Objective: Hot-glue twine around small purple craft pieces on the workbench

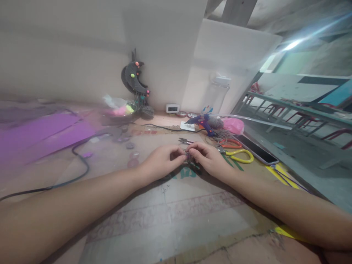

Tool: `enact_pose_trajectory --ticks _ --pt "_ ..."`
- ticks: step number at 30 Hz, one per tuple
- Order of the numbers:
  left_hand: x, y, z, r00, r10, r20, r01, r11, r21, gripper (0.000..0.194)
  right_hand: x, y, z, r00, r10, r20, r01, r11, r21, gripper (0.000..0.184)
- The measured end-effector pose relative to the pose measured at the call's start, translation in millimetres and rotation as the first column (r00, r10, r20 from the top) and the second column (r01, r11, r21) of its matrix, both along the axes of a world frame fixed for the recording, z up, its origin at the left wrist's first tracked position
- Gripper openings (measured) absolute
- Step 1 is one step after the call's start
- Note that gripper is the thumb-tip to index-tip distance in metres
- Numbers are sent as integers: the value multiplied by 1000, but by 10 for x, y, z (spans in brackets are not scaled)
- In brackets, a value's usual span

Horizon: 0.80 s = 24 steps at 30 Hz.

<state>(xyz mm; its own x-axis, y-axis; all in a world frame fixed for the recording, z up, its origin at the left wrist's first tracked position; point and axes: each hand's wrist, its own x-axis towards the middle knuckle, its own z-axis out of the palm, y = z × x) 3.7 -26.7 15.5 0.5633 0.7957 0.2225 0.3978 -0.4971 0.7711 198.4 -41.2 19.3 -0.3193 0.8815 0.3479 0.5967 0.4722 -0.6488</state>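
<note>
My left hand and my right hand meet over the middle of the table, thumbs and fingertips pinched together. Between them is a small dark, purplish piece, mostly hidden by the fingers and too small to name. Just beyond the fingertips lies a pointed metal tool tip. Right beside my right hand are scissors with yellow handles and a tool with orange handles. A blue glue gun with a small red light rests behind the hands.
A black cord curves across the left side near purple sheets. Along the back are a dark crescent ornament, a small white digital clock, a clear bottle and pink plastic. A phone lies by the right edge.
</note>
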Motion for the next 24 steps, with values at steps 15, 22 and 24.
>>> enact_pose_trajectory --ticks 15,22,24 --pt "-3 17 -28 1000 4 -8 -4 999 38 24 -24 -9 23 1000 4 17 -3 1000 -29 19" --pt "-2 23 -40 1000 -2 -8 2 999 42 25 -18 -14 34 1000 20 9 -19 1000 -21 19" --pt "-2 28 -49 1000 -1 -6 2 999 51 24 -17 -12 32 1000 19 19 -19 1000 -18 19"
